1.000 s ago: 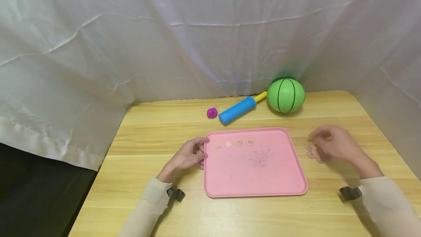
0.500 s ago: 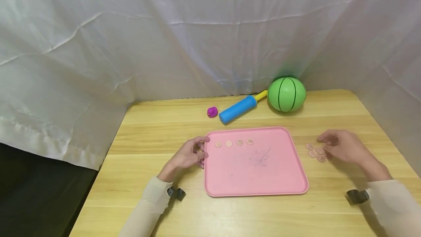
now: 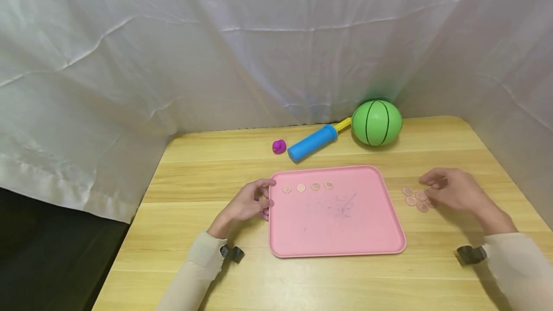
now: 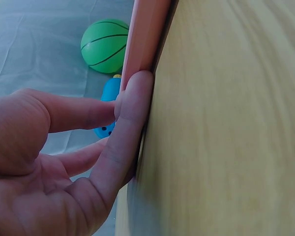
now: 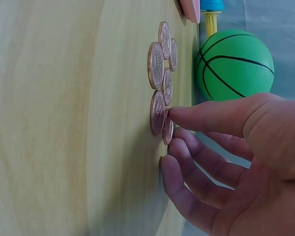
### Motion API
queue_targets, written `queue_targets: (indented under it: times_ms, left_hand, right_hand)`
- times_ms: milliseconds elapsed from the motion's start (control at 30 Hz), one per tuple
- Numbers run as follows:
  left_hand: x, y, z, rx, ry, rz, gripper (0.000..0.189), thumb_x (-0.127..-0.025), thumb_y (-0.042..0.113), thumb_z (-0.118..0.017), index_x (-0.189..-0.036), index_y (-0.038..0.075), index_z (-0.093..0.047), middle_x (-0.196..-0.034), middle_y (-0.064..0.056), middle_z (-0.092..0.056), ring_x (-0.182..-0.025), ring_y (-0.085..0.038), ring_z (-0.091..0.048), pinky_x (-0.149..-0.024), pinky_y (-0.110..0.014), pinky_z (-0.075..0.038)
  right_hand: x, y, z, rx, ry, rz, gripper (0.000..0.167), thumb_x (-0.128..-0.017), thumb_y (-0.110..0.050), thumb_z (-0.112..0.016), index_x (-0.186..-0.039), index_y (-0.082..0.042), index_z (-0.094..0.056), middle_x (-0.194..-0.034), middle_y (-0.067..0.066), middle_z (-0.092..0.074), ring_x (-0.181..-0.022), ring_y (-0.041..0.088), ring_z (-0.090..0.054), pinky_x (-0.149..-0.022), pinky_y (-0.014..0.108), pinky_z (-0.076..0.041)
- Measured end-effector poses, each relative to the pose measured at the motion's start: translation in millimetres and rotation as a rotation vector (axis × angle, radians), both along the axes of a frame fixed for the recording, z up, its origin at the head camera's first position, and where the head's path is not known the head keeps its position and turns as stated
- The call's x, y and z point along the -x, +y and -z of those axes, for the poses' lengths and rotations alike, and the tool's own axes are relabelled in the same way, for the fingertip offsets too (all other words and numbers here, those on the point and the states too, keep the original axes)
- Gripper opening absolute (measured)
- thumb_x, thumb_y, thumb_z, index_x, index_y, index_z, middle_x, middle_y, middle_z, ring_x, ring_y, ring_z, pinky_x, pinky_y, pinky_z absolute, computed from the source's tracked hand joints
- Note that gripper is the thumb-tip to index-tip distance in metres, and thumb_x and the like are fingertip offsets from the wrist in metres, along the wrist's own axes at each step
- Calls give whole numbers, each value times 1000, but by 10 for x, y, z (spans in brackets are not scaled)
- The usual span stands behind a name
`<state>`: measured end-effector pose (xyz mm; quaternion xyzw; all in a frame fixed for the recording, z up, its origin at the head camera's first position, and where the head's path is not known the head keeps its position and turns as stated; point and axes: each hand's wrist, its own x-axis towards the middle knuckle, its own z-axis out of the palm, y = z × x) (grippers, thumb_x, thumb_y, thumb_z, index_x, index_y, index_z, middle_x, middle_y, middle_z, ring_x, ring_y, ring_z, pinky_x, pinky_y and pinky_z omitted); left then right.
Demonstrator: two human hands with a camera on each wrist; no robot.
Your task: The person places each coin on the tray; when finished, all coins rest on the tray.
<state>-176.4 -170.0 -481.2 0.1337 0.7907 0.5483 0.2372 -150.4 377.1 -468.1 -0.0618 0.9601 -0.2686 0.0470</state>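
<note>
At the left side of the pink tray (image 3: 337, 234), my left hand (image 3: 247, 201) holds the rim between thumb and fingers. In the left wrist view, the thumb (image 4: 78, 113) lies against the tray edge (image 4: 145, 39) and a finger runs along its outside. Several copper-coloured coins (image 3: 315, 186) form a row near the tray's far left part. Right of the tray, my right hand (image 3: 458, 191) is at a cluster of coins (image 3: 410, 200) on the wood. The right wrist view shows its thumb and a fingertip at opposite edges of the nearest coin (image 5: 167, 132), pinching it.
Behind the tray lie a purple rubber duck (image 3: 279, 146), a blue hand pump (image 3: 313, 143) with a yellow end, and a green ball (image 3: 377, 123) with black lines. A grey-white curtain (image 3: 276, 61) borders the wooden table (image 3: 198, 167) at the back and sides.
From above the coin cluster, my right hand has moved a little right to its right edge, uncovering more coins. The left hand stays on the tray rim.
</note>
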Motion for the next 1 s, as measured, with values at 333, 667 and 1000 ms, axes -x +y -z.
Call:
queue_targets:
  times_ms: [333,667,1000]
  left_hand:
    - [6,8,-4,1,-5,-5,61,-101,-10,-64,-160,-2,-48,-114,-20,-56,-73,-17,-68,-69,-41,-76]
    - [6,4,-18,2,-6,-9,61,-101,-10,-63,-159,-2,-48,-114,-20,-56,-74,-18,-67,-69,-41,-76]
    - [1,-1,-14,-4,-5,-6,61,-101,-10,-63,-159,-3,-48,-114,-21,-55,-74,-18,-67,-68,-41,-75]
  right_hand:
    - [6,46,35,-23,46,36,19,-95,-5,-76,-114,1,-78,-102,21,-79,-92,37,-75,-76,34,-61]
    - [10,98,-13,-41,-10,-10,30,-93,-12,-83,-119,2,-77,-98,9,-77,-89,15,-66,-74,21,-53]
    - [79,126,-15,-23,-90,-56,39,-89,-8,-83,-123,7,-71,-101,17,-74,-90,21,-66,-72,22,-54]
